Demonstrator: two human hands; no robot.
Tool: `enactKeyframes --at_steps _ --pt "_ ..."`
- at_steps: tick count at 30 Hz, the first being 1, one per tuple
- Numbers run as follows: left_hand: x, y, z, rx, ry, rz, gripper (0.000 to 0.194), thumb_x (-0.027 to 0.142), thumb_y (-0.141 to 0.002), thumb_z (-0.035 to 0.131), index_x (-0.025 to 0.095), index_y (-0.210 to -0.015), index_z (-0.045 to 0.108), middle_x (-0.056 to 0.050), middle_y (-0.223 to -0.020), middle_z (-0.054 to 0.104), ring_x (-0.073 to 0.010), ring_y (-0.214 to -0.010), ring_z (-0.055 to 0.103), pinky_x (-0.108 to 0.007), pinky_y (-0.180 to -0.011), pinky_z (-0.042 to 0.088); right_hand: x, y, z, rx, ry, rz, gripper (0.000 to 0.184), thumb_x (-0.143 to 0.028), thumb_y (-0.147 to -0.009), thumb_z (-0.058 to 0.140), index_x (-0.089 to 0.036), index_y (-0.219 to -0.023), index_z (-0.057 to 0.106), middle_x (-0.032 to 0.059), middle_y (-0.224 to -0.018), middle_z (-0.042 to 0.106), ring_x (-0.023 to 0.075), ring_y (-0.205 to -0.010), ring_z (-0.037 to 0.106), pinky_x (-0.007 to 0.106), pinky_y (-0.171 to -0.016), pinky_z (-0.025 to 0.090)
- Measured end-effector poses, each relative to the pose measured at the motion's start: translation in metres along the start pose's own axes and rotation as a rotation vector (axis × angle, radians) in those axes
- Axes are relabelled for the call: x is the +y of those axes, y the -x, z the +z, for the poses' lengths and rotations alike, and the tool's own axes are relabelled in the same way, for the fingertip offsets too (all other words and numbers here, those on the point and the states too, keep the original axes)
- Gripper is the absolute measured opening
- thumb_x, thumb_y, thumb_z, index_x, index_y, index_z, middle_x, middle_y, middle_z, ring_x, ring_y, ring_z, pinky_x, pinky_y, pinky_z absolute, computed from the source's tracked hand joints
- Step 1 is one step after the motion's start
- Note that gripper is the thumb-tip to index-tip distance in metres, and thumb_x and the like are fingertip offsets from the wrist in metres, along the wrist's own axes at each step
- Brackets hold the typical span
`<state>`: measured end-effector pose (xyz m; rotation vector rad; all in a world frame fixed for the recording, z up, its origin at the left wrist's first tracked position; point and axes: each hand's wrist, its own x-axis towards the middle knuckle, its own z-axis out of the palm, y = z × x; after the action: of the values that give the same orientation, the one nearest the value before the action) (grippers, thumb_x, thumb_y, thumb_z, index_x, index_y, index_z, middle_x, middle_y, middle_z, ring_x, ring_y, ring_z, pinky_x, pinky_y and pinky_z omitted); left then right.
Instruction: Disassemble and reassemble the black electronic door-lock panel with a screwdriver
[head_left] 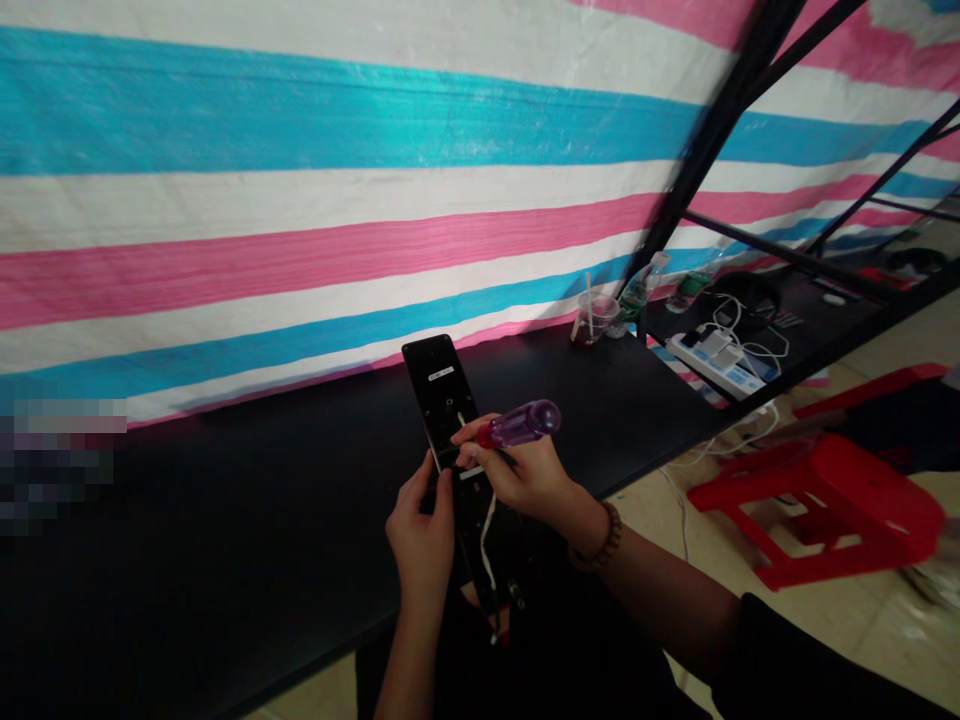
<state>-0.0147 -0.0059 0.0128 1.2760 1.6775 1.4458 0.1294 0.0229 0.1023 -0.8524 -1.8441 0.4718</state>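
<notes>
A long black panel with white labels and rounded far corners lies at a slant over the black table's front edge. My left hand grips its left edge, thumb on top and fingers at the side. In my right hand is a screwdriver with a see-through purple and red handle. Its handle end points up to the right, and its shaft leans down toward the panel's middle. My fingers cover part of the panel, and I cannot make out the tip's contact. A whitish cord runs along the panel's near part.
Along the black table rises a striped tarp wall. At the table's right end stand a plastic cup and a bottle. Beyond a black metal frame lies a white power strip with cables. A red stool stands at right.
</notes>
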Motion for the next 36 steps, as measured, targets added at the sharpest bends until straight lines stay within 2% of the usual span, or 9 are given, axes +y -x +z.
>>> enactKeyframes --at_steps 28,32,36 --pt "-0.001 0.000 -0.001 -0.025 -0.009 -0.045 0.048 0.044 -0.084 0.065 0.020 -0.126 0.067 -0.011 -0.123 0.071 -0.0266 -0.111 0.067 -0.040 -0.101 0.050 0.001 -0.001 -0.001 0.003 -0.016 0.030 0.021 -0.021 -0.095 0.054 -0.020 -0.081 0.069 0.0047 -0.085 0.075 0.0149 -0.078 0.072 0.025 -0.075 0.056" --pt "-0.001 0.000 -0.001 -0.021 0.016 -0.050 0.048 0.043 -0.084 0.066 0.020 -0.126 0.067 -0.011 -0.124 0.070 -0.0267 -0.114 0.066 -0.041 -0.102 0.049 0.001 -0.002 -0.003 -0.062 -0.001 -0.011 0.020 -0.018 -0.095 0.051 -0.019 -0.086 0.069 0.0076 -0.095 0.074 0.0170 -0.087 0.072 0.028 -0.080 0.056" --pt "0.000 0.000 0.000 -0.012 0.004 -0.032 0.048 0.043 -0.084 0.065 0.018 -0.125 0.068 -0.012 -0.124 0.070 -0.0268 -0.113 0.066 -0.041 -0.103 0.049 -0.006 -0.010 -0.012 -0.216 0.064 -0.003 0.019 -0.019 -0.096 0.050 -0.018 -0.098 0.069 0.0081 -0.101 0.073 0.0183 -0.096 0.070 0.030 -0.086 0.054"
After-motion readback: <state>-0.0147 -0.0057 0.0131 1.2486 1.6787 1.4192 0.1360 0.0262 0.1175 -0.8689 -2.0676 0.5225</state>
